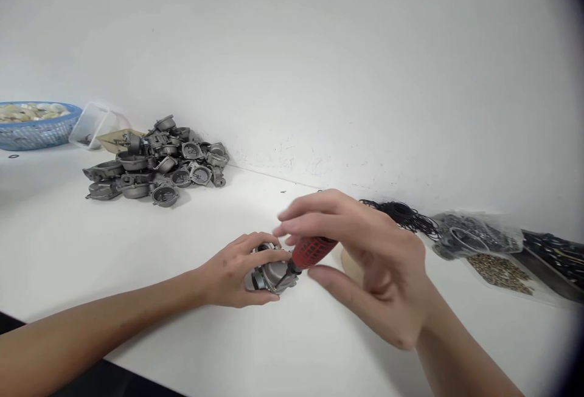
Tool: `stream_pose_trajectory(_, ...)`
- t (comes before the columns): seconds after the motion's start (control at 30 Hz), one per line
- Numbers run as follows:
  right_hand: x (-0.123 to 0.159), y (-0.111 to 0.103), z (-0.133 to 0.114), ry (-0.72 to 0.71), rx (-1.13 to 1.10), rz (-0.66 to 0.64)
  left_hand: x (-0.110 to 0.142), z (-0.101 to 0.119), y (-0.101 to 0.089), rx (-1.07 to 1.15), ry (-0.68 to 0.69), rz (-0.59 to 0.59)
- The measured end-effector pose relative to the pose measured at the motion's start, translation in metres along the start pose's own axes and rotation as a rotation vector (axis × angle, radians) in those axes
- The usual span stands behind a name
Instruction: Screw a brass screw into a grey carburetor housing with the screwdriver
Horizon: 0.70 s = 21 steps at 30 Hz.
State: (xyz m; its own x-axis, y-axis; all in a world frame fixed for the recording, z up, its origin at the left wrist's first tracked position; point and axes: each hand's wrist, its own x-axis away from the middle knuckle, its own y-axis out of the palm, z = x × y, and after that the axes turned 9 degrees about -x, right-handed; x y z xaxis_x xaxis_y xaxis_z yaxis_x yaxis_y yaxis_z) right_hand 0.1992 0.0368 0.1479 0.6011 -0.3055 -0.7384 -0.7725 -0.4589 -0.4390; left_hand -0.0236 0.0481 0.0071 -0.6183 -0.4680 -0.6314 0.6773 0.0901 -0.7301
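Near the front of the white table, my left hand [241,269] is wrapped around a grey metal carburetor [274,274] and holds it against the tabletop. A screwdriver [312,252] with a red and black handle slants down to the carburetor, its tip at a small brass-coloured screw on the near side. My right hand [369,257] is curled about the handle, fingers over the top and thumb below, slightly blurred. The fingers of both hands hide part of the carburetor, and the handle's rear end is covered by my right hand.
A heap of grey carburetor bodies [155,163] lies at the back left, beside a clear plastic box [93,126] and a blue basket [41,135] of pale parts. To the right are black rubber rings [404,216], a bag of dark parts [483,236] and small brass pieces [502,274].
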Motion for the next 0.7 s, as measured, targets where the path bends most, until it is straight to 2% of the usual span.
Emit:
stream_pose_trajectory(0.07, 0.0008, -0.0008, 0.0004, 0.002, -0.013, -0.021, 0.0005, -0.0001, 0.0002, -0.011, 0.001, -0.009)
stream_pose_trajectory(0.2, 0.0007, 0.0016, 0.0039, -0.144, 0.106, 0.116, 0.0018, -0.0010, 0.0014, 0.003, -0.005, -0.005)
stream_pose_trajectory(0.37, 0.0004, 0.0029, 0.0045, -0.007, -0.075, 0.013, 0.0013, -0.0011, 0.0013, -0.015, 0.020, 0.006)
stream_pose_trajectory(0.5, 0.0001, 0.0035, 0.0053, -0.099, -0.010, 0.104, 0.0021, -0.0012, 0.0015, 0.037, -0.015, -0.013)
stream_pose_trajectory(0.7, 0.0000, 0.0056, 0.0053, 0.004, -0.070, 0.042, 0.0022, -0.0003, -0.0016, 0.124, -0.018, -0.073)
